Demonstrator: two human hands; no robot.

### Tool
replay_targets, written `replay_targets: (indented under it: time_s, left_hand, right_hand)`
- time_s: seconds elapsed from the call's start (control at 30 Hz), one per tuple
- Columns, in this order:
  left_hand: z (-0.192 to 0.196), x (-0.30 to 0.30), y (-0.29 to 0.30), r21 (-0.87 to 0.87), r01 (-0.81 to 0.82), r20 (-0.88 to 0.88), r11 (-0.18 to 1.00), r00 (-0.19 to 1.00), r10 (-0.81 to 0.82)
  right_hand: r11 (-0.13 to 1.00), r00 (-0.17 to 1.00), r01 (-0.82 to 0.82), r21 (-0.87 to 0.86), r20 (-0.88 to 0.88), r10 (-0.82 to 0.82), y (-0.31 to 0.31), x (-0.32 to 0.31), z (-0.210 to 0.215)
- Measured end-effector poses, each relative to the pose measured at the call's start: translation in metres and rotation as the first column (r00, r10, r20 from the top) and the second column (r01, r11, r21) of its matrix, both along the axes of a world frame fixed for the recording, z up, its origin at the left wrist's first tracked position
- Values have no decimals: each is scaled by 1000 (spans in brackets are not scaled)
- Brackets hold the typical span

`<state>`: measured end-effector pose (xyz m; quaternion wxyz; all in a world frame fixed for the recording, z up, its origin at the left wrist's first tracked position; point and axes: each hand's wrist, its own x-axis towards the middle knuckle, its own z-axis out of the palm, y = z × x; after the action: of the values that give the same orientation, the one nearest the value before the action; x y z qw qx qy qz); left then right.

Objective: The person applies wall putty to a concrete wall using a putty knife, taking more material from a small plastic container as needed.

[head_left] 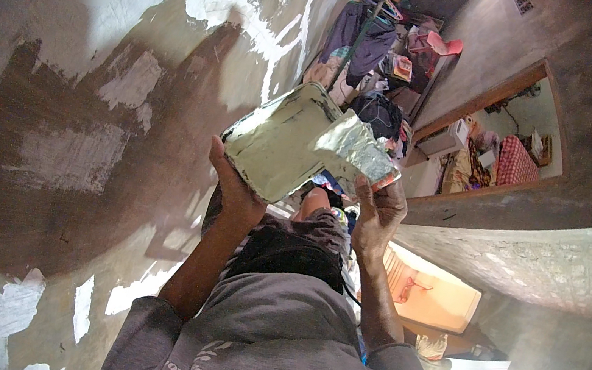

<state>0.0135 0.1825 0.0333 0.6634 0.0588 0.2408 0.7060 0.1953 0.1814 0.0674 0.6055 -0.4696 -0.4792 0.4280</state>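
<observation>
My left hand [239,196] grips the lower left edge of a squarish, shallow tray [268,143], its thumb along the rim. Pale greenish-grey paste coats the tray, and dark stains run round its border. In my right hand [380,217] is a flat, putty-smeared scraper [359,148], pinched between thumb and fingers at its right end. The scraper's left part overlaps the tray's right side; whether the two touch I cannot tell. Close on the left rises a brown-grey wall [165,89] with rough white patches [74,159].
Dark clothes [360,38] hang from a pole beyond the tray, above a pile of household things. On the right, a wood-framed opening [549,77] shows a red checked cloth [520,161] and a white box [444,140]. An orange-lit panel [440,295] lies lower right.
</observation>
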Motion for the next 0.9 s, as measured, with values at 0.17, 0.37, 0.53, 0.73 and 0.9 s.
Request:
replay_targets:
  time_s: [0.17, 0.37, 0.53, 0.73, 0.9]
  left_hand:
    - [-1, 0, 0, -23, 13, 13, 1000, 1000, -12]
    - [-4, 4, -3, -19, 4, 47, 1000, 999, -4]
    - [-8, 9, -5, -30, 11, 76, 1000, 997, -8]
    - [-18, 17, -4, -31, -107, 20, 994, 994, 108]
    - [-23, 23, -1, 80, -167, -84, 983, 981, 173]
  right_hand:
    - [981, 981, -78, -177, -187, 45, 2, 4, 0]
    - [918, 861, -173, -356, -508, -34, 2, 0, 12]
    - [902, 866, -184, -390, -498, -38, 0, -4, 24]
    - [900, 912, -195, -390, -410, 19, 4, -16, 23]
    - [893, 897, -221, -391, -441, 29, 9, -27, 25]
